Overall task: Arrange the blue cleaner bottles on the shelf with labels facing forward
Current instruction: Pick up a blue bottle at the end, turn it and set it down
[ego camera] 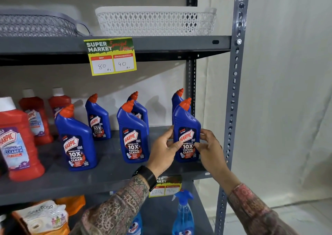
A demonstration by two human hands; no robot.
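Standing upright at the lower right of the middle shelf point(111, 164), near its front edge, the rightmost blue Harpic bottle point(186, 132) shows its label square to the camera and sits between both hands. The left hand point(164, 149) presses its thumb and fingertips against the bottle's left side, and the right hand point(209, 147) pinches the right edge of the label area with thumb and forefinger; both are closed lightly on the bottle rather than spread. Directly behind it stands another blue bottle point(177, 98), mostly hidden, so its label cannot be read. Left of centre in the frame, a front blue bottle point(133, 136) faces forward, with a partner point(139, 109) tucked close behind whose label is only partly visible. Further left, a blue bottle point(78, 141) stands at the front with its label turned slightly to the right, and one more point(98, 119) stands behind it and to its right, label readable but also a little angled. By this reckoning the job looks mostly done: six blue bottles are upright in rough pairs, and what seems left is releasing the held one and perhaps squaring the two left-hand bottles. At the far left of the frame stand red Harpic bathroom cleaner bottles point(19, 141). A yellow price tag point(110, 56) hangs from the shelf above, where a white basket point(156, 22) rests.
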